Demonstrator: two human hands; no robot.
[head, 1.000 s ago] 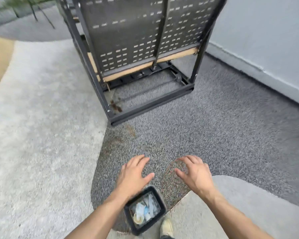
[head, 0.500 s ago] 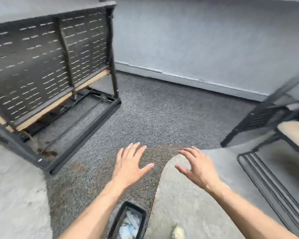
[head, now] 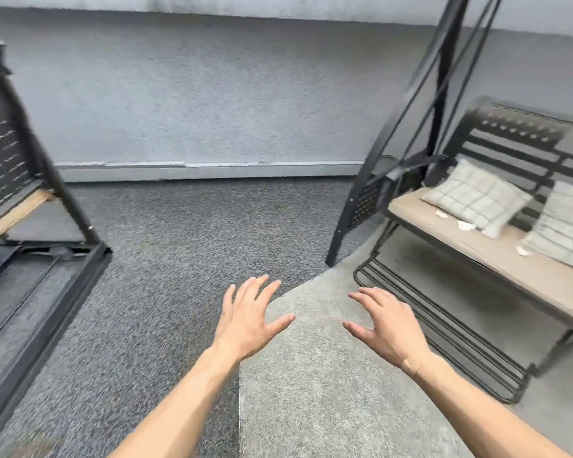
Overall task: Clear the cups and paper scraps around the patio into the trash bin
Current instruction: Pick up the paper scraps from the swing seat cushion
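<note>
While palms face down | hands spread, empty

Swing bench of matt black metal bars with a smooth beige cloth seat pad, two ribbed pale cloth cushions at its back edge, white paper scraps torn and crumpled on the pad; floor coarse speckled grey, wall rough grey.

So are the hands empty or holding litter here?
Empty: left hand and right hand hover with fingers spread, nothing between them.
</note>
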